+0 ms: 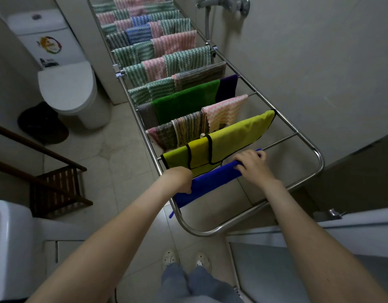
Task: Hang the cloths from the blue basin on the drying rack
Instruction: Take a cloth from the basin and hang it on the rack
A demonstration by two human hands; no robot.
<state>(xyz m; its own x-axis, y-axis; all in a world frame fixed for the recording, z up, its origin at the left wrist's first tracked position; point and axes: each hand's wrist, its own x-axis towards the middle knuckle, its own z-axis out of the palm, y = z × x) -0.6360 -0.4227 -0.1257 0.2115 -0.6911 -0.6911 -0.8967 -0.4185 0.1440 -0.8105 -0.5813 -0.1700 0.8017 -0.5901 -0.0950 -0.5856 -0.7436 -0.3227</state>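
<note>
At the frame's centre, a blue cloth [210, 180] lay draped along the drying rack's [315, 154] nearest rail, slanting lower left to upper right, the left hand [182, 180] gripping its lower end, the right hand [252, 162] its upper.

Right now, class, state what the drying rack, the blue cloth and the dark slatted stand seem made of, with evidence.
Drying rack: likely polished stainless steel; silver tubes carry bright highlights. Blue cloth: probably microfibre; matte, soft, folds over the rail. Dark slatted stand: looks like stained wood; brown matte slats.
</note>
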